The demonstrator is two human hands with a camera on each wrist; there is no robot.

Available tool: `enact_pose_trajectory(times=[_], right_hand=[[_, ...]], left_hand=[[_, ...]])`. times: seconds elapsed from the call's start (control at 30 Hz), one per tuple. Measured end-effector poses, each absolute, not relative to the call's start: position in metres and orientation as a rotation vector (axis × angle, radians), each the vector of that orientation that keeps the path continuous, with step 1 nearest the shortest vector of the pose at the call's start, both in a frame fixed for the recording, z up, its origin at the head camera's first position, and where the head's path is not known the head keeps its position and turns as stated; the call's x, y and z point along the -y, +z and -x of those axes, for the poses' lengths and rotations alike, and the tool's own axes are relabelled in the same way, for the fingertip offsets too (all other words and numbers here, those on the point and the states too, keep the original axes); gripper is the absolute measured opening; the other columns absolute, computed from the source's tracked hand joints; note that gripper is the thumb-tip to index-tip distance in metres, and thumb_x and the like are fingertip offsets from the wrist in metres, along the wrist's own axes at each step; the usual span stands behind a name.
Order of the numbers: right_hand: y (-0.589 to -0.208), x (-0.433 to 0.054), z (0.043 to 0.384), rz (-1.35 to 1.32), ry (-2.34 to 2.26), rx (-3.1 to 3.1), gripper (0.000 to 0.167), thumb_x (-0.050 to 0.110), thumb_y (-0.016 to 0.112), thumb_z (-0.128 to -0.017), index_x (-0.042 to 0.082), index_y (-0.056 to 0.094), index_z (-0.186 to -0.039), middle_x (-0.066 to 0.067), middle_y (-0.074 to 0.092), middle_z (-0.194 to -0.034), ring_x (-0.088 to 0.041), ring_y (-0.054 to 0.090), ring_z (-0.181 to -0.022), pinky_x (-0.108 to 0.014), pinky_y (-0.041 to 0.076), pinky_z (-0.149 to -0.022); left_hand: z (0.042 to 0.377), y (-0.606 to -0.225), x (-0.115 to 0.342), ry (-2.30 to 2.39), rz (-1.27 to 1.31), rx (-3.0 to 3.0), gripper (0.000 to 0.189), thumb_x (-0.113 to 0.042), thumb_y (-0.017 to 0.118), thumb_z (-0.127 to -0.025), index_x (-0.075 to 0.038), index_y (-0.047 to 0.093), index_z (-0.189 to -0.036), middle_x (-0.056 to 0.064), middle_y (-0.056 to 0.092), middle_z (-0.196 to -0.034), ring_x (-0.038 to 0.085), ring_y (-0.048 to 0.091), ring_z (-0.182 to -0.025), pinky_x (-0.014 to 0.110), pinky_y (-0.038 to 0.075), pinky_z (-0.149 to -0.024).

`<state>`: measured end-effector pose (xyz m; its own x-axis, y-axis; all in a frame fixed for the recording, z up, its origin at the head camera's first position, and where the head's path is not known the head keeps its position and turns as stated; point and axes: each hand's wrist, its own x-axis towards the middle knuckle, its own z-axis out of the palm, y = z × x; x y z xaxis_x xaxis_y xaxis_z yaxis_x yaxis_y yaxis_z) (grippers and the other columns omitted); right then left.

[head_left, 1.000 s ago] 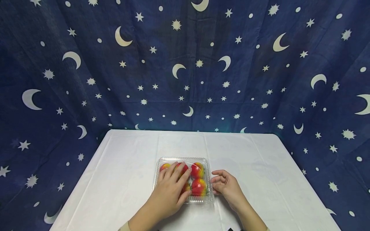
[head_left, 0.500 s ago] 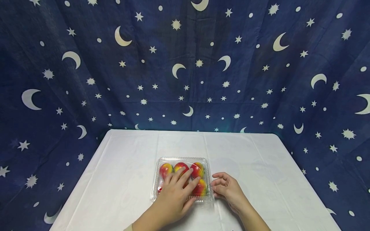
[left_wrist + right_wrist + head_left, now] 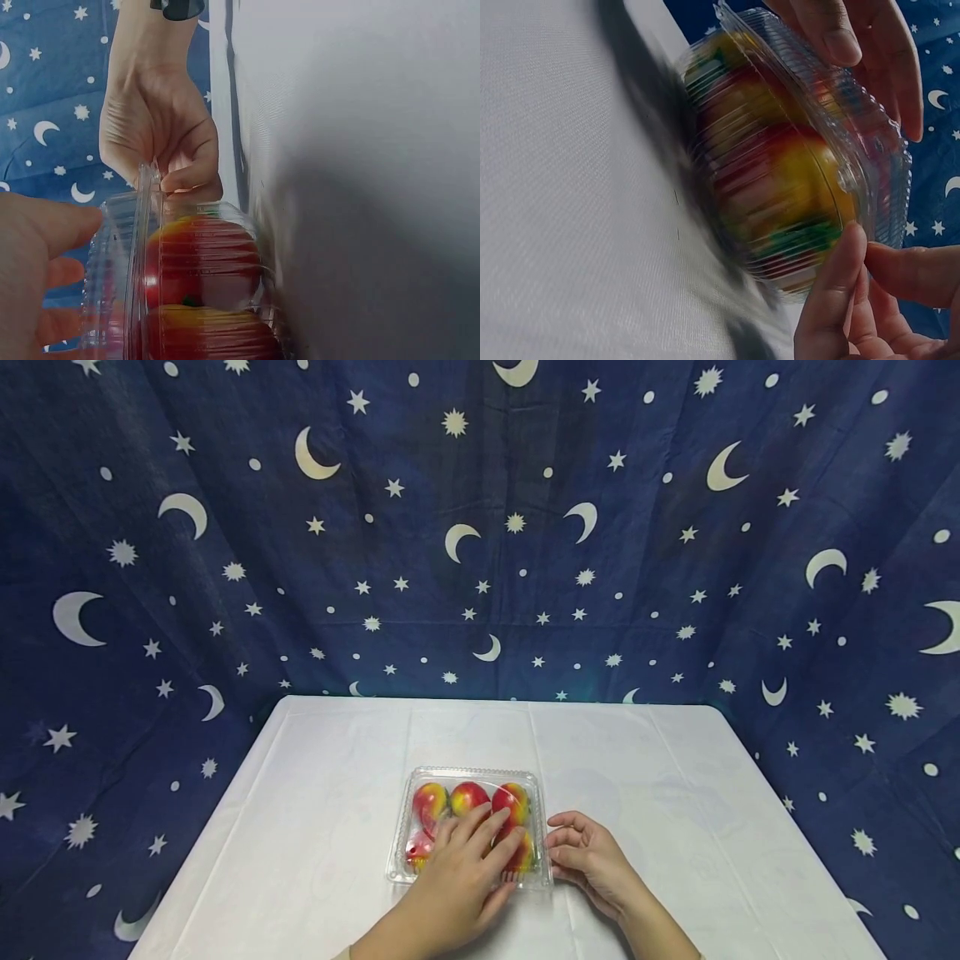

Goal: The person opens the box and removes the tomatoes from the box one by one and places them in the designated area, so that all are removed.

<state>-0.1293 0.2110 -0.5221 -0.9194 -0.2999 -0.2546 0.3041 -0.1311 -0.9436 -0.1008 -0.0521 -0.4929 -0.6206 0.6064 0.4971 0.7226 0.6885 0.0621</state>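
Observation:
A clear plastic clamshell container [image 3: 398, 868] lies closed on the white table, with several red-and-yellow fruits [image 3: 431, 802] showing through its lid. My left hand [image 3: 459, 883] rests over the front middle of the lid, fingers spread and nearly straight, covering some of the fruit. At the container's right edge is my right hand [image 3: 596, 864], fingers curled. The right wrist view shows its thumb [image 3: 829, 292] and index finger pinching the rim near a corner. In the left wrist view the ribbed container wall [image 3: 202, 262] stands close, with the right hand [image 3: 169, 135] beyond it.
A white cloth covers the table [image 3: 322, 793], which reaches back to a dark blue curtain [image 3: 480, 568] printed with moons and stars. The curtain also hangs along both sides.
My left hand has slid to the right across the lid, uncovering the fruit on the left side. The right hand has stayed at the right edge, and the container has barely shifted.

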Motion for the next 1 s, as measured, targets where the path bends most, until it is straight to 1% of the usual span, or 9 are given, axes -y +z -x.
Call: enact_pose_trajectory(times=[0.23,0.33,0.5,0.7,0.87,0.93,1.0], right_hand=[[-0.5230,-0.2093,0.1318,-0.012,-2.134,-1.767,0.047,-0.007,0.070,-0.091,-0.001,0.047,-0.131,0.003,0.070,-0.099,-0.008,0.068,-0.081,-0.021,0.063,-0.075],[-0.5230,-0.2093,0.1319,-0.020,-2.144,-1.755,0.045,-0.005,0.070,-0.092,-0.001,0.047,-0.131,0.003,0.071,-0.100,-0.008,0.068,-0.080,-0.020,0.063,-0.074],[-0.5236,-0.2118,0.1288,-0.018,-2.136,-1.707,0.043,-0.003,0.070,-0.094,0.003,0.048,-0.130,0.003,0.071,-0.102,-0.008,0.069,-0.082,-0.021,0.063,-0.073],[-0.5234,-0.2146,0.1255,0.005,-2.146,-1.634,0.045,-0.003,0.071,-0.094,0.005,0.047,-0.131,0.004,0.071,-0.103,-0.007,0.070,-0.081,-0.021,0.064,-0.074],[-0.5229,-0.2140,0.1248,0.014,-2.163,-1.606,0.047,-0.005,0.071,-0.093,0.006,0.046,-0.132,0.005,0.071,-0.103,-0.007,0.070,-0.081,-0.020,0.064,-0.074],[-0.5227,-0.2137,0.1246,0.021,-2.162,-1.615,0.047,-0.005,0.071,-0.092,0.006,0.046,-0.131,0.005,0.070,-0.103,-0.006,0.070,-0.082,-0.020,0.064,-0.074],[-0.5227,-0.2135,0.1243,0.030,-2.160,-1.622,0.047,-0.006,0.070,-0.092,0.006,0.047,-0.131,0.005,0.069,-0.103,-0.006,0.069,-0.082,-0.019,0.063,-0.074]], left_hand=[[0.1003,-0.4922,0.0495,-0.404,1.053,2.411,0.061,-0.046,0.083,-0.090,-0.023,0.065,-0.144,0.006,0.061,-0.152,0.032,0.054,-0.144,0.050,0.049,-0.109],[0.1001,-0.4923,0.0484,-0.410,1.057,2.406,0.060,-0.044,0.083,-0.090,-0.023,0.065,-0.143,0.006,0.061,-0.152,0.032,0.054,-0.143,0.050,0.049,-0.108],[0.0992,-0.4931,0.0472,-0.423,1.079,2.418,0.060,-0.042,0.084,-0.090,-0.026,0.065,-0.144,0.007,0.061,-0.153,0.033,0.055,-0.143,0.050,0.048,-0.110],[0.0989,-0.4937,0.0456,-0.437,1.096,2.423,0.064,-0.040,0.086,-0.088,-0.027,0.063,-0.146,0.008,0.060,-0.154,0.031,0.054,-0.143,0.049,0.049,-0.109],[0.0980,-0.4936,0.0453,-0.418,1.101,2.415,0.058,-0.040,0.086,-0.088,-0.025,0.067,-0.140,0.008,0.060,-0.154,0.029,0.054,-0.142,0.050,0.049,-0.108],[0.0981,-0.4936,0.0450,-0.417,1.109,2.402,0.054,-0.039,0.086,-0.087,-0.025,0.069,-0.136,0.008,0.061,-0.153,0.029,0.055,-0.142,0.050,0.049,-0.108],[0.0987,-0.4940,0.0447,-0.423,1.122,2.381,0.046,-0.038,0.087,-0.087,-0.025,0.071,-0.128,0.008,0.062,-0.152,0.029,0.056,-0.142,0.049,0.049,-0.109]])
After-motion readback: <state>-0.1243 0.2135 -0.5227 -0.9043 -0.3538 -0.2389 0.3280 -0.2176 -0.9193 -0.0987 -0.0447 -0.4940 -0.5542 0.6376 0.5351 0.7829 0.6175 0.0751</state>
